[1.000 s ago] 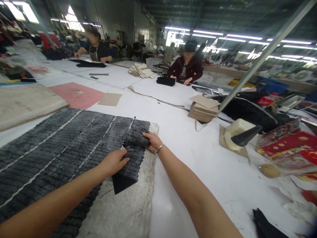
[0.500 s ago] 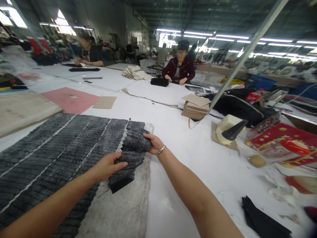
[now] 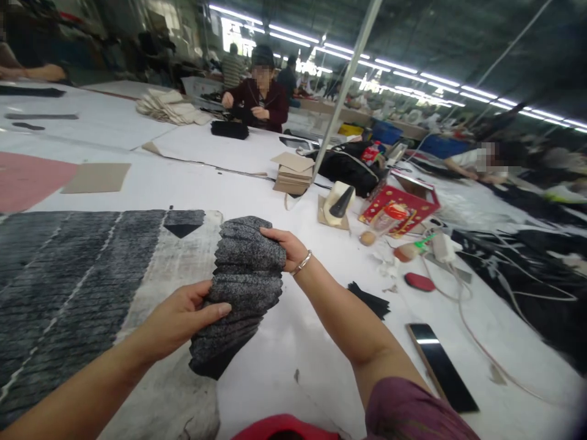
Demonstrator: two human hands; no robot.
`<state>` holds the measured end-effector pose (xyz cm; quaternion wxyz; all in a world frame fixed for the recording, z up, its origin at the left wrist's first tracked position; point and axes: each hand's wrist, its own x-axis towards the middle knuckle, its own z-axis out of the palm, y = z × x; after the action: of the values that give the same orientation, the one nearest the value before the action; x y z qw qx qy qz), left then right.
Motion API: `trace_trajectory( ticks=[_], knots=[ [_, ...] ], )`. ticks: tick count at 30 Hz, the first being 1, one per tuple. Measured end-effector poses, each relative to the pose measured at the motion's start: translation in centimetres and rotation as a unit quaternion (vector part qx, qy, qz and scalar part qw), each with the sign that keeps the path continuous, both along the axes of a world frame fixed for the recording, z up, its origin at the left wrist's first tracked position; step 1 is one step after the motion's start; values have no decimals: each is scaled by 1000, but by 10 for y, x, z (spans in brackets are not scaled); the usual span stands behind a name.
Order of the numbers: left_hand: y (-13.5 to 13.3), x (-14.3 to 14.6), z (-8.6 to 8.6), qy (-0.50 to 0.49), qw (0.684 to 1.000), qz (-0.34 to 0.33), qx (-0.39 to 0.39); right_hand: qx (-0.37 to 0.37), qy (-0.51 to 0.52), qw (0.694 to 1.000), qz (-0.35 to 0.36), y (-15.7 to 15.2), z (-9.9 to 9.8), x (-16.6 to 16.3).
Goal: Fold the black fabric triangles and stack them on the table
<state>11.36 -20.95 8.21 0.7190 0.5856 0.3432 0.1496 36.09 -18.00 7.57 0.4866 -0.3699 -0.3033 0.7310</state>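
Note:
A stack of overlapping grey knitted fabric pieces is held between both my hands, lifted off the table. My left hand grips its near end with the thumb on top. My right hand, with a bracelet at the wrist, grips its far end. To the left, rows of the same grey pieces lie spread on a worn grey mat on the white table.
A black phone lies at the right by my right arm, with black scraps, a red box, cables and bottles beyond. A cardboard stack stands behind. A person in a dark red top works opposite; another sits far right.
Both hands gathered the rightmost row of grey pieces into a stack and lifted it off the mat toward the right. The camera turned right, showing the phone and cables.

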Motion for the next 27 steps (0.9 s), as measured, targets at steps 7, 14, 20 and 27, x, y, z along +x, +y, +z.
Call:
trace_trajectory(
  ticks=[7,14,20,27],
  knots=[
    [-56,75,-68,150,970,-73,178,-71,-124,986,-87,-60,-52,57],
    [-73,80,-95,324,878,-6,354,-60,-247,958,-133,-58,-101,66],
    [-85,76,-103,286,756,13,589,17,-424,885,-191,-50,-101,74],
    [-87,77,-117,168,797,3,580,167,-511,826,-167,-61,-92,62]
  ],
)
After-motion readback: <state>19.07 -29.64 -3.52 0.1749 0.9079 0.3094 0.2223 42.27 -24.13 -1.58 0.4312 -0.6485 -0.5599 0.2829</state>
